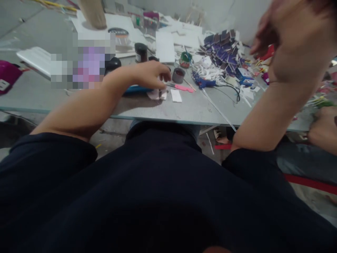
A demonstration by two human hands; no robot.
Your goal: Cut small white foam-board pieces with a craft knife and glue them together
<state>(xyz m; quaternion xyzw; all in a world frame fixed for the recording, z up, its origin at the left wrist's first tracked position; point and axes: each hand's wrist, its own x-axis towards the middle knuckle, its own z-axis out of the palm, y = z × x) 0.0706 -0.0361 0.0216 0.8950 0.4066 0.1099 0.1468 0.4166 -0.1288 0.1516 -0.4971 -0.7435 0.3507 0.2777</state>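
My left hand reaches over the grey table, fingers curled down onto a small pale piece beside a white rectangle. A pink-handled tool lies just right of the fingertips, and a blue object sits under the wrist. Whether the fingers pinch anything is unclear. My right hand is raised close to the camera at the upper right, blurred, fingers loosely bent, nothing visible in it.
A small dark cup, a black jar, a blue glue gun with a black cord, and a heap of purple and white scraps lie on the table. White sheets stand behind. Another person's arm rests at the right edge.
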